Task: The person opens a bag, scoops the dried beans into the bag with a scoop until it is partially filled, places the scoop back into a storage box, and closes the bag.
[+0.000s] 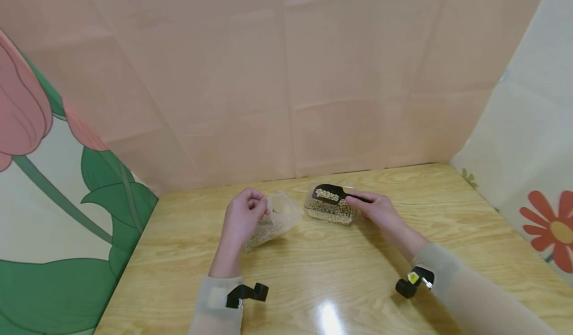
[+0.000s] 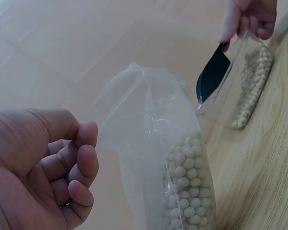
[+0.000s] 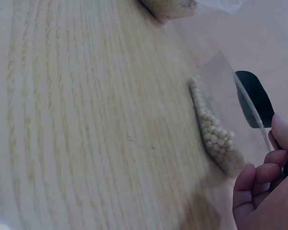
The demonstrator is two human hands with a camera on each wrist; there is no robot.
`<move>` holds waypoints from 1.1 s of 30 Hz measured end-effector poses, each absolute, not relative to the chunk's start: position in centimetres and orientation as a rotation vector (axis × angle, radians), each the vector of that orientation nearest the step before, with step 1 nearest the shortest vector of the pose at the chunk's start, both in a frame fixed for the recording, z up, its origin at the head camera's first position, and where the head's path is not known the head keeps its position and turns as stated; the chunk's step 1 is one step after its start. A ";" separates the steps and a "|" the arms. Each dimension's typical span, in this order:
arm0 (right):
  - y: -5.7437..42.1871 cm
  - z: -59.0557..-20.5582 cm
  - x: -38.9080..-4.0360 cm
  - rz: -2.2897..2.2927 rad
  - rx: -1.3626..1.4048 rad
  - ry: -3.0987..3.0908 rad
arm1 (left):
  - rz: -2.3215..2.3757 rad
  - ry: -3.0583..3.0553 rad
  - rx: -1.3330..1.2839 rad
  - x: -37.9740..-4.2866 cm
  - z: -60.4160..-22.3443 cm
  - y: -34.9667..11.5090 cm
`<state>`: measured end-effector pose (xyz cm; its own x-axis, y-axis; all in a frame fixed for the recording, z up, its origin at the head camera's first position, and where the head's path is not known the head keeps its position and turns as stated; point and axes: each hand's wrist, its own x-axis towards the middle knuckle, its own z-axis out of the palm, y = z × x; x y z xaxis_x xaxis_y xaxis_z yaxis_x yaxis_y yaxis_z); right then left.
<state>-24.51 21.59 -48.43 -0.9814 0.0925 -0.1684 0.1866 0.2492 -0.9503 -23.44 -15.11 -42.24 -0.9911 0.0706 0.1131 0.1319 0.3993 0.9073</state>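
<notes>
My right hand (image 1: pixel 378 209) grips the handle of a small black scoop (image 1: pixel 341 192). Small round cream balls, like soybeans, lie in its bowl. Below the scoop, a clear plastic box (image 1: pixel 331 220) stands on the table with more of these balls in it. Right fingers (image 3: pixel 266 175) are curled at the box's near rim. To the left, a clear plastic bag (image 2: pixel 153 110), part filled with the same balls (image 2: pixel 189 172), stands upright with its top loose. My left hand (image 1: pixel 243 213) pinches the bag's upper edge between thumb and curled fingers.
The wood-grain table (image 1: pixel 295 285) carries a bright glare spot near the front. A pink sheet (image 1: pixel 286 86) rises behind it, with a tulip-print panel (image 1: pixel 58 201) at left and a flower-print panel (image 1: pixel 528 176) at right. Black camera mounts sit on both wrists.
</notes>
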 end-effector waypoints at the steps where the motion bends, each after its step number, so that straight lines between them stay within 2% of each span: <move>1: 21.7 -48.4 -24.5 -1.855 0.280 2.422 | -1.681 -2.580 -0.186 -23.5 -42.3 -15.1; 17: 22.2 -44.1 -22.8 -1.762 0.232 2.512 | -1.707 -2.565 -0.188 -23.5 -41.9 -15.1; 33: 20.3 -40.3 -21.3 -1.662 0.117 2.535 | -1.722 -2.567 -0.193 -23.4 -41.6 -14.9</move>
